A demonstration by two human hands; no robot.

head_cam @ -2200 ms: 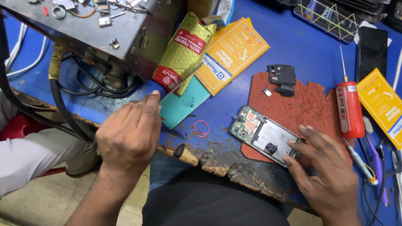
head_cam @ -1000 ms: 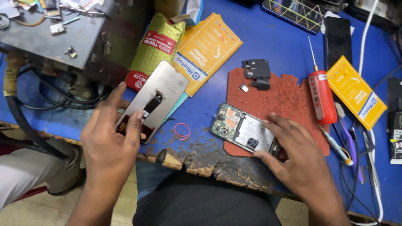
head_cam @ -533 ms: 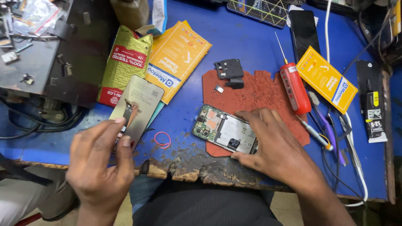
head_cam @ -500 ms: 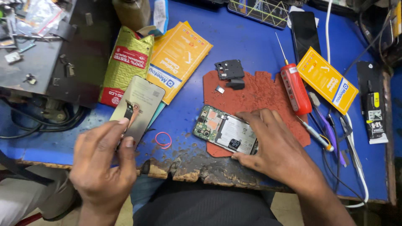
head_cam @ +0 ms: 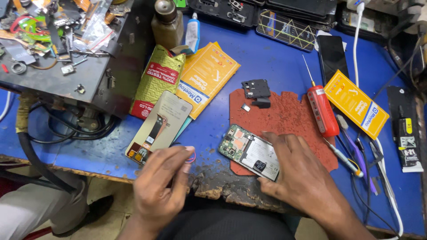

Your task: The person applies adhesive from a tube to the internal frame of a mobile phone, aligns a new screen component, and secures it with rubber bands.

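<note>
Our left hand [head_cam: 160, 186] pinches the lower end of a phone display panel [head_cam: 161, 126], which lies tilted toward one o'clock on the blue tabletop [head_cam: 275, 58]. At three o'clock from it, our right hand [head_cam: 302, 178] rests flat, fingers spread, on the opened phone [head_cam: 247, 151] atop the red mat [head_cam: 289, 115].

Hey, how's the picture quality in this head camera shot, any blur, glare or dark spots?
Head view: mostly sharp and evenly lit across the blue table. The left hand and right hand show little blur. The opened phone and display panel are crisp, without strong glare. The far top edge and the space under the table are darker, and straight edges bow slightly toward the corners.
</note>
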